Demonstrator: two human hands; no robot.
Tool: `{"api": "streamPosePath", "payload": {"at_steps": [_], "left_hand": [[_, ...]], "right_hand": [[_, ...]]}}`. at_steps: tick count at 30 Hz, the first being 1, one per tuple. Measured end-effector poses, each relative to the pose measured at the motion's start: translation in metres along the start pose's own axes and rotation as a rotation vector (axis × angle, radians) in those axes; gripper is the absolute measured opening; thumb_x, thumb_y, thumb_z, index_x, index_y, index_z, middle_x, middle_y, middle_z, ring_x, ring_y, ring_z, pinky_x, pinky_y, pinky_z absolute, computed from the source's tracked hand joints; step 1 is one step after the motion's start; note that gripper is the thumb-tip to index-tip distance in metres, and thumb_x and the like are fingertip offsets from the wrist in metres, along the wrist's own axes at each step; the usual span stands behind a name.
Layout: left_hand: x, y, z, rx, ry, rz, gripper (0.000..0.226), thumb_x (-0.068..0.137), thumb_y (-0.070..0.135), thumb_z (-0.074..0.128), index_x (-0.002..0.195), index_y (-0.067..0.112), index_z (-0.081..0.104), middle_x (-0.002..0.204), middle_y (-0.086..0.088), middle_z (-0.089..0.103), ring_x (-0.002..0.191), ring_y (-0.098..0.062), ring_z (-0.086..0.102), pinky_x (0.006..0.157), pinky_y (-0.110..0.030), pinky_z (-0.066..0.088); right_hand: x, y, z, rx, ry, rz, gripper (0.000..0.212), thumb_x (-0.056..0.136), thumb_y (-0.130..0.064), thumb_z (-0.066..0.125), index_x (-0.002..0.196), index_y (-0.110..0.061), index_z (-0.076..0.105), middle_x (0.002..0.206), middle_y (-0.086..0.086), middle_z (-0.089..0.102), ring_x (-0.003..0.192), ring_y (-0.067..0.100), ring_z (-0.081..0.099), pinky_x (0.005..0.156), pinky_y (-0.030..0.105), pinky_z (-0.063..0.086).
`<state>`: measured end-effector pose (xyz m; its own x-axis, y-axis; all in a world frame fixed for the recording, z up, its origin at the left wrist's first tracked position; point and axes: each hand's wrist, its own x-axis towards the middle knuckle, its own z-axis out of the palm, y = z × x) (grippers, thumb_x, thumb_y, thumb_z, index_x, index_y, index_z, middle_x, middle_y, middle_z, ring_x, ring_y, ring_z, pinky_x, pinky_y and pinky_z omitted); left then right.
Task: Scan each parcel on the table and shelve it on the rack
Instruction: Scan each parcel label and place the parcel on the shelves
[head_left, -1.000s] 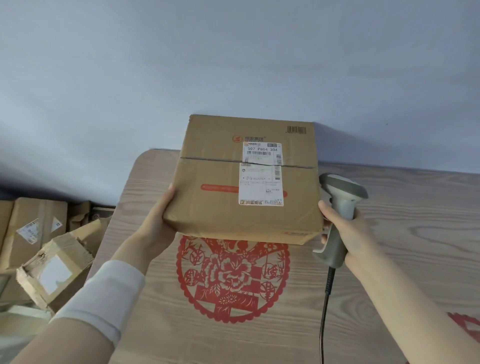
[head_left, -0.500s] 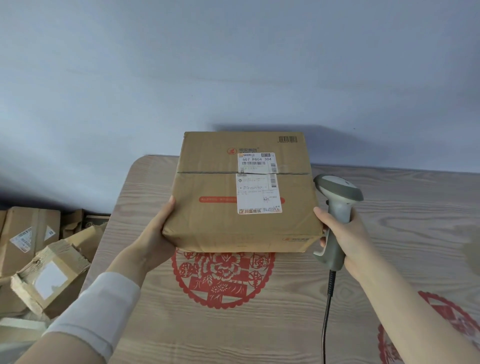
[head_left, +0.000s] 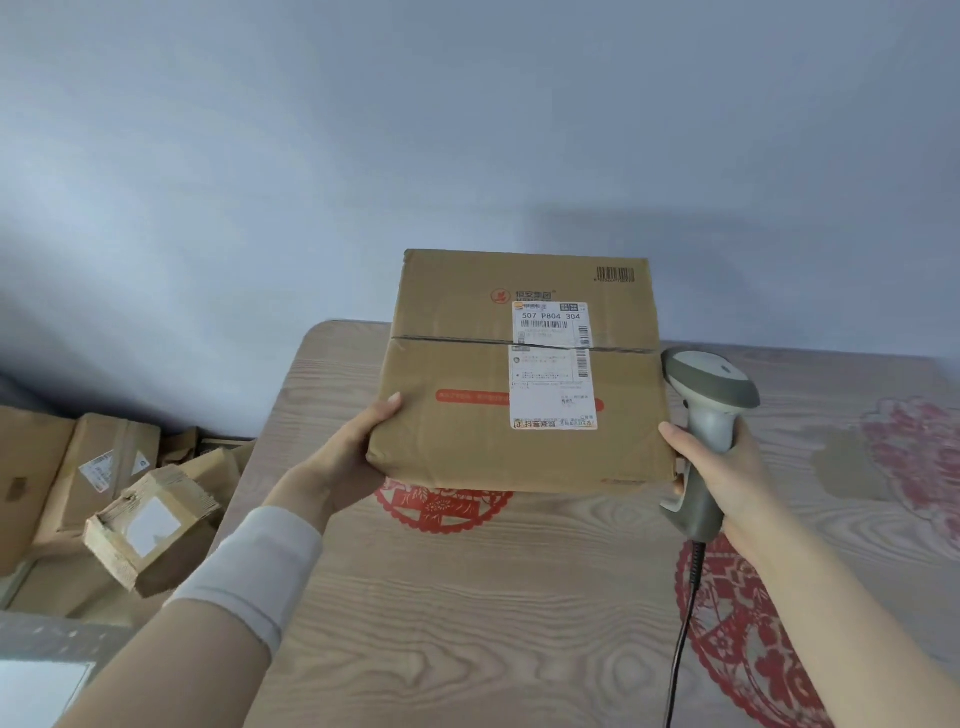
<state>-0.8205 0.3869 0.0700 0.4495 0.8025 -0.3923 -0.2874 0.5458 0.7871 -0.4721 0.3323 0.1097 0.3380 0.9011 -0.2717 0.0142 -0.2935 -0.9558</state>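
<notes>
A brown cardboard parcel (head_left: 457, 441) with a white shipping label (head_left: 553, 364) is held up above the wooden table (head_left: 467, 597), its labelled face toward me. My left hand (head_left: 348, 457) grips the parcel's lower left corner, thumb on top. My right hand (head_left: 727, 467) grips the handle of a grey barcode scanner (head_left: 709, 384), and its thumb touches the parcel's right edge. The scanner's head sits just right of the parcel, and its black cable hangs down toward me.
Several more cardboard parcels (head_left: 119, 493) lie piled on the floor left of the table. Red paper-cut decorations (head_left: 748, 639) mark the tabletop. A plain bluish wall (head_left: 467, 130) stands behind the table. No rack is in view.
The view has shifted left and the parcel now sits right of centre; the box has dropped slightly against the wall. Both hands keep their grips.
</notes>
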Motion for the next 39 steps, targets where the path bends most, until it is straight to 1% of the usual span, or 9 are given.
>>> {"api": "streamPosePath", "payload": {"at_steps": [6, 15, 18, 21, 25, 28, 31, 34, 39], "left_hand": [[-0.047, -0.023, 0.051, 0.062, 0.011, 0.070, 0.067, 0.063, 0.054, 0.079, 0.120, 0.021, 0.065, 0.125, -0.008, 0.064, 0.115, -0.022, 0.061, 0.082, -0.028, 0.054], [-0.105, -0.014, 0.101, 0.205, 0.154, 0.199, 0.118, 0.043, 0.062, 0.084, 0.142, 0.023, 0.034, 0.135, -0.005, 0.055, 0.118, -0.022, 0.057, 0.085, -0.034, 0.050], [-0.117, -0.011, 0.101, 0.190, 0.179, 0.285, 0.116, 0.044, 0.057, 0.085, 0.143, 0.024, 0.033, 0.137, -0.011, 0.052, 0.121, -0.029, 0.054, 0.090, -0.042, 0.046], [-0.128, -0.015, 0.097, 0.108, 0.215, 0.319, 0.116, 0.043, 0.052, 0.086, 0.142, 0.019, 0.034, 0.133, -0.009, 0.054, 0.110, -0.021, 0.061, 0.080, -0.033, 0.051], [-0.134, -0.021, 0.094, 0.127, 0.282, 0.378, 0.099, 0.052, 0.045, 0.074, 0.140, 0.032, 0.029, 0.132, -0.002, 0.052, 0.108, -0.017, 0.060, 0.078, -0.035, 0.050], [-0.138, -0.022, 0.096, 0.144, 0.324, 0.404, 0.103, 0.049, 0.045, 0.074, 0.140, 0.034, 0.026, 0.122, 0.004, 0.055, 0.103, -0.014, 0.061, 0.077, -0.033, 0.050], [-0.138, -0.025, 0.100, 0.125, 0.326, 0.421, 0.105, 0.048, 0.043, 0.073, 0.141, 0.032, 0.026, 0.119, 0.002, 0.056, 0.101, -0.017, 0.062, 0.077, -0.035, 0.050], [-0.139, -0.027, 0.103, 0.103, 0.322, 0.444, 0.106, 0.048, 0.041, 0.073, 0.142, 0.029, 0.026, 0.120, -0.001, 0.057, 0.101, -0.019, 0.061, 0.076, -0.036, 0.049], [-0.143, -0.027, 0.104, 0.120, 0.325, 0.453, 0.106, 0.048, 0.043, 0.072, 0.142, 0.030, 0.025, 0.119, 0.000, 0.055, 0.099, -0.017, 0.062, 0.072, -0.034, 0.051]], "right_hand": [[-0.035, -0.018, -0.050, 0.007, -0.070, -0.063, 0.028, 0.074, -0.026, 0.075, 0.091, -0.020, 0.053, 0.047, -0.009, 0.057, 0.039, 0.010, 0.051, 0.041, 0.028, 0.046], [-0.078, -0.053, -0.083, 0.039, -0.140, -0.190, 0.035, 0.068, -0.027, 0.076, 0.093, -0.021, 0.053, 0.057, -0.013, 0.065, 0.041, 0.011, 0.053, 0.040, 0.025, 0.048], [-0.091, -0.062, -0.079, 0.041, -0.186, -0.190, 0.037, 0.068, -0.026, 0.077, 0.096, -0.026, 0.053, 0.070, -0.012, 0.071, 0.043, 0.012, 0.055, 0.040, 0.028, 0.049], [-0.103, -0.073, -0.073, 0.019, -0.188, -0.179, 0.029, 0.079, -0.029, 0.071, 0.101, -0.026, 0.052, 0.076, 0.004, 0.066, 0.048, 0.017, 0.055, 0.040, 0.027, 0.047], [-0.117, -0.094, -0.073, 0.053, -0.108, -0.274, 0.016, 0.091, -0.031, 0.059, 0.102, -0.023, 0.050, 0.094, 0.000, 0.070, 0.065, 0.016, 0.058, 0.039, 0.028, 0.044], [-0.134, -0.114, -0.072, 0.100, -0.072, -0.315, 0.013, 0.091, -0.031, 0.058, 0.095, -0.021, 0.051, 0.079, 0.001, 0.071, 0.052, 0.013, 0.054, 0.038, 0.028, 0.043], [-0.155, -0.131, -0.060, 0.084, -0.235, -0.244, 0.023, 0.089, -0.034, 0.059, 0.084, -0.012, 0.054, 0.056, 0.001, 0.062, 0.039, 0.013, 0.049, 0.036, 0.025, 0.042], [-0.172, -0.144, -0.043, 0.053, -0.397, -0.105, 0.032, 0.085, -0.036, 0.062, 0.073, -0.008, 0.058, 0.052, 0.006, 0.056, 0.039, 0.016, 0.047, 0.037, 0.024, 0.041], [-0.180, -0.157, -0.026, 0.060, -0.467, -0.003, 0.028, 0.088, -0.034, 0.061, 0.089, -0.006, 0.059, 0.051, 0.002, 0.053, 0.041, 0.014, 0.046, 0.037, 0.022, 0.040]]}}
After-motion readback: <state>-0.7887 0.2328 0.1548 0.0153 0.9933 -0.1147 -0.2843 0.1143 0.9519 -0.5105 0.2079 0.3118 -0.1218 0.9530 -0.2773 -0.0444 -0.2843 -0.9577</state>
